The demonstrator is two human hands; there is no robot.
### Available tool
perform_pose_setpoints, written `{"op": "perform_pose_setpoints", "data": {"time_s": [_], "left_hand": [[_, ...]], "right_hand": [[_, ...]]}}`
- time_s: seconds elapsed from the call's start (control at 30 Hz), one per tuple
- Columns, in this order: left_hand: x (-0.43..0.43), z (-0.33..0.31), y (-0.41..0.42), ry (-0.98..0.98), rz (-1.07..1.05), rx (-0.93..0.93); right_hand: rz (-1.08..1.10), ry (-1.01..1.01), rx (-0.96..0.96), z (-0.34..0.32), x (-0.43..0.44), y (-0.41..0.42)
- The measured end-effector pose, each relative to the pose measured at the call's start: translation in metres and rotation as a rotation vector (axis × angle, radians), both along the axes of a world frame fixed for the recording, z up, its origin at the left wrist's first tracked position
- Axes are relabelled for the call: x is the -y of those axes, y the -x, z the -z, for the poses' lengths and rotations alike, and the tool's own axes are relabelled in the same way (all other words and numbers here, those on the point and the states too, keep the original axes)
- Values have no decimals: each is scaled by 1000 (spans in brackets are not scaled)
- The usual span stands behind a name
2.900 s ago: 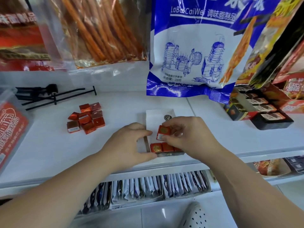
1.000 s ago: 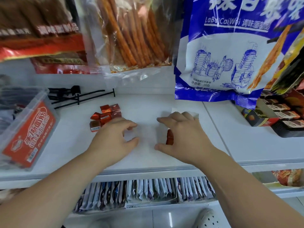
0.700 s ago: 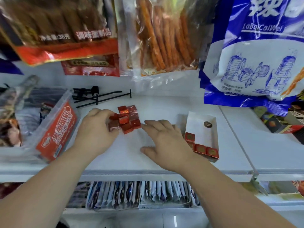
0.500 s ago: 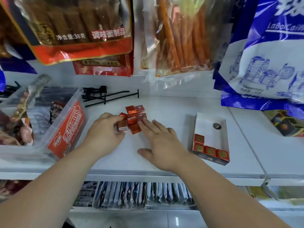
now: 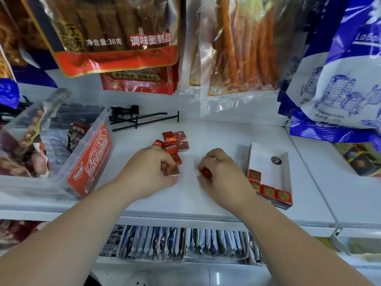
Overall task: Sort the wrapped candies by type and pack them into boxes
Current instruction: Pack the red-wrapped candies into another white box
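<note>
A white shelf (image 5: pixel 216 137) is carrying a clear bin (image 5: pixel 90 159) at the left, with black hooks (image 5: pixel 144 118) lying at the back. Loose red candies (image 5: pixel 171 139) are sitting mid-shelf. An open white box (image 5: pixel 268 172) is resting to their right, holding four more.

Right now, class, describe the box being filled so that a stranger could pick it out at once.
Find the white shelf under the hanging blue-and-white snack bag. Just right of the right hand lies an open white carton. Unlike the clear plastic bin far left, it holds four red gold-stamped candies along its near end.
</note>
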State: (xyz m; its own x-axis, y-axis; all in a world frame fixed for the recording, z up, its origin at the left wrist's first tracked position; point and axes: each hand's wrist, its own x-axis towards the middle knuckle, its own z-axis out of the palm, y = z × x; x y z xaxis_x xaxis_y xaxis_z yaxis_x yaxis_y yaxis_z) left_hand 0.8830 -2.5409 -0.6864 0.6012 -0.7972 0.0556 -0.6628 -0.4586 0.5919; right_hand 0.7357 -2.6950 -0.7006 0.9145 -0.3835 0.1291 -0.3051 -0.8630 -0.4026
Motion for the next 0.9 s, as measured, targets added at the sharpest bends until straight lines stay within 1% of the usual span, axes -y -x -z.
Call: {"op": "perform_pose_setpoints", "data": {"time_s": [0.1, 0.2, 0.33, 0.43, 0.53, 0.67, 0.8, 0.9], "left_hand": [[2, 6, 5, -17, 56, 4], [4, 8, 6, -27, 58, -9], [7, 8, 6, 34, 11, -27], [12, 10, 6, -47, -27, 31], [13, 15, 4, -98, -5, 93], [11, 14, 0, -117, -5, 155], [9, 11, -3, -136, 5, 222], [7, 10, -5, -147, 17, 225]], "right_hand": [[-7, -6, 13, -1, 2, 4], [5, -51, 40, -3, 2, 6], [79, -220, 125, -5, 4, 9], [124, -359, 161, -8, 6, 10], [69, -496, 154, -11, 6, 13], [-27, -491, 55, -14, 4, 18], [-85, -515, 21, -18, 5, 24], [-99, -495, -8, -21, 8, 28]]}}
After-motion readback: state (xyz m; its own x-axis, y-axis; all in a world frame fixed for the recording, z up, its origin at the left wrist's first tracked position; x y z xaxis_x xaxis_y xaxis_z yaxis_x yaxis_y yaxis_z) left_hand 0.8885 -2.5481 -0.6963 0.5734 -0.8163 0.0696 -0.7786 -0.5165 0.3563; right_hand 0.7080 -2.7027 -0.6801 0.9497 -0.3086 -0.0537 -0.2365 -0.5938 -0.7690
